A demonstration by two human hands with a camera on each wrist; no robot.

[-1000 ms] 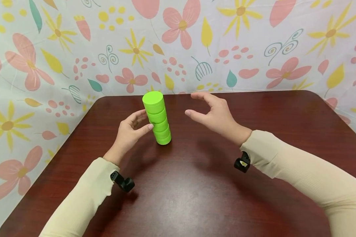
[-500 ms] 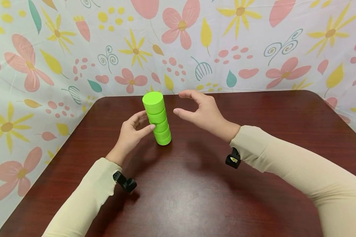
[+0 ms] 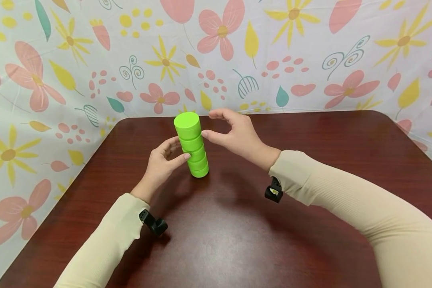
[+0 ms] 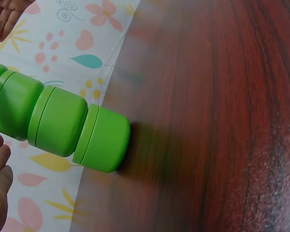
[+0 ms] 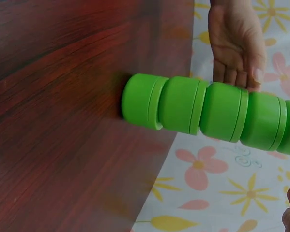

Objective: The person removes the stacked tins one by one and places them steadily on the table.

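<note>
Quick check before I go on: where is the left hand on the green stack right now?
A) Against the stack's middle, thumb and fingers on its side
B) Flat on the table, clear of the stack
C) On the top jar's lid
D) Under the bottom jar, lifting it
A: the left hand has thumb and fingers on the middle of the upright stack, which stands on the table.

Both arms wear long, cream, finely ribbed sleeves (image 3: 345, 200) ending at the wrists, each with a small black camera mount (image 3: 273, 192) strapped underneath.
</note>
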